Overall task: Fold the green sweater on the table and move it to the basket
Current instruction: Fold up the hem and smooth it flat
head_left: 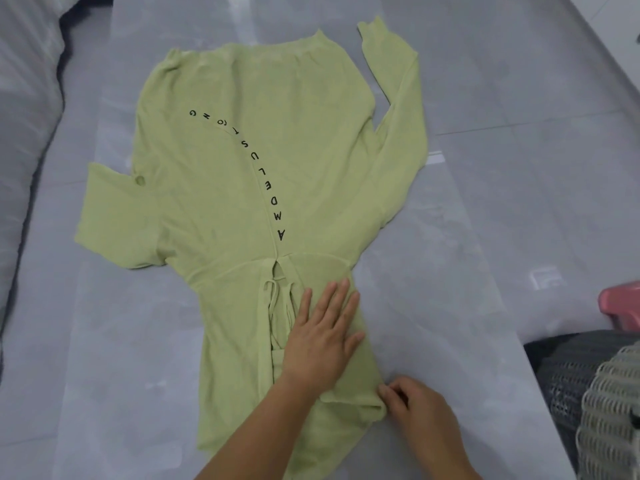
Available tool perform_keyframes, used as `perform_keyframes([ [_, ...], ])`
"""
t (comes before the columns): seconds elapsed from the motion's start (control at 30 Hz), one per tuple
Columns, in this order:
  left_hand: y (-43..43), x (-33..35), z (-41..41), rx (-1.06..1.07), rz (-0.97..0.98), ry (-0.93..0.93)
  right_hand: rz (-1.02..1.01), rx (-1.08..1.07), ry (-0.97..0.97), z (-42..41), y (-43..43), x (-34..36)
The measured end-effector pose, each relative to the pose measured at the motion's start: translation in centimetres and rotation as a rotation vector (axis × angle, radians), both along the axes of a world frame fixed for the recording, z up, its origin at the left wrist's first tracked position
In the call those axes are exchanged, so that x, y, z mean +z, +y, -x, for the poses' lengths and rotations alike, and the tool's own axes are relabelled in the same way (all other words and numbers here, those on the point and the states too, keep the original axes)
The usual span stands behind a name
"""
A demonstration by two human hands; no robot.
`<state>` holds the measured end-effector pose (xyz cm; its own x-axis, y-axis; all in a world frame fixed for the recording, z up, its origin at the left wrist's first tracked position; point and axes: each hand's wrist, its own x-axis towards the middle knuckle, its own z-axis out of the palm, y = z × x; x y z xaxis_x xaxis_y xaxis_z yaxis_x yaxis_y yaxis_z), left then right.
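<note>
The green sweater [221, 174] lies flat and lengthwise on the grey table [485, 202], neckline nearest, black lettering up. Left hand [322, 334] presses it, fingers spread; right hand [419, 410] pinches its edge.

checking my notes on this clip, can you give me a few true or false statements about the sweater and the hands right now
1. The green sweater lies spread out on the table. True.
2. The left hand rests flat on the sweater. True.
3. The right hand is raised clear of the sweater. False: its fingers pinch the sweater's near edge.
4. The sweater is plain, with no lettering. False: black letters run across it.
5. Both sleeves are folded in. False: they lie out to the sides.
</note>
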<state>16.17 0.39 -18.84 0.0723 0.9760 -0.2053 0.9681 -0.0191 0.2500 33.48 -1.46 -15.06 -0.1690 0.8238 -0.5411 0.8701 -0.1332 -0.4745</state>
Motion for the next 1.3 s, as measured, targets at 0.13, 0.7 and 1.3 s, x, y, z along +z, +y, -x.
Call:
perform_keyframes([
  [0.13, 0.0, 1.4, 0.8, 0.025, -0.074, -0.082, -0.207, 0.008, 0.163, -0.9, -0.6, -0.3],
  [0.7, -11.6, 2.0, 4.3, 0.308, -0.103, -0.070, -0.664, 0.713, 0.123, 6.0, 0.8, -2.2],
  [1.3, -13.6, -2.4, 1.0, 0.262, -0.278, 0.149, -0.685, 0.721, 0.007, 7.5, -0.4, -4.6],
])
